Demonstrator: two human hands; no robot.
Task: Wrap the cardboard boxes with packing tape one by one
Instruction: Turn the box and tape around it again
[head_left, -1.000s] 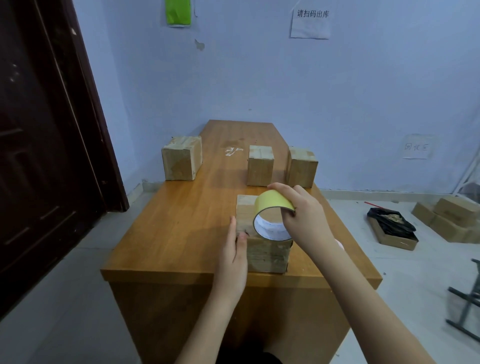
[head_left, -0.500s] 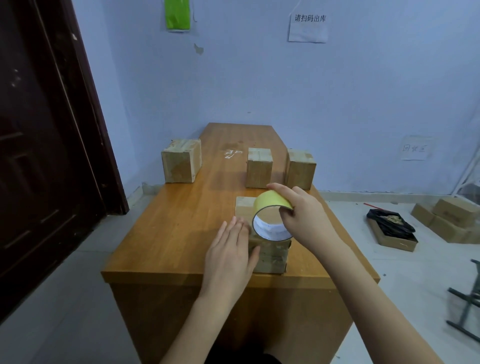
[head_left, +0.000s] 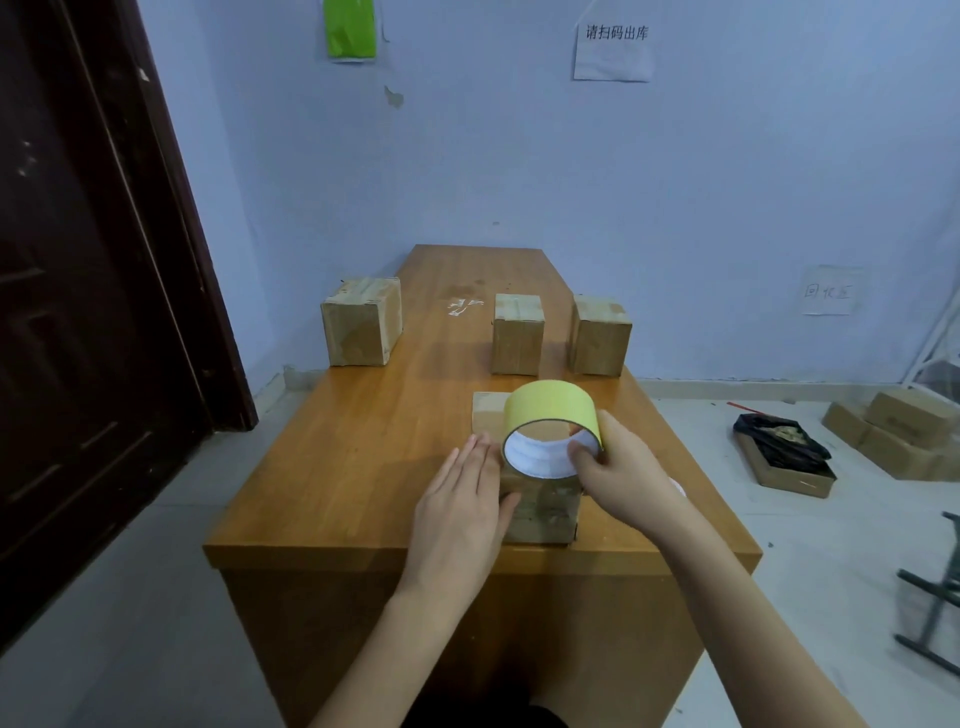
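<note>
Wrapping near box (head_left: 540, 506): my right hand (head_left: 621, 467) grips tape roll (head_left: 551, 421), left hand (head_left: 462, 512) flat, fingers straight, against box. Three far boxes (head_left: 518, 340) apparently waiting.

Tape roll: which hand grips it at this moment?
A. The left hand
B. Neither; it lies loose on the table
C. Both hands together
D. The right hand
D. The right hand pinches the tape roll at its right rim, thumb inside the core, above the near box; the left hand lies flat with straight fingers against that box's left side.
</note>
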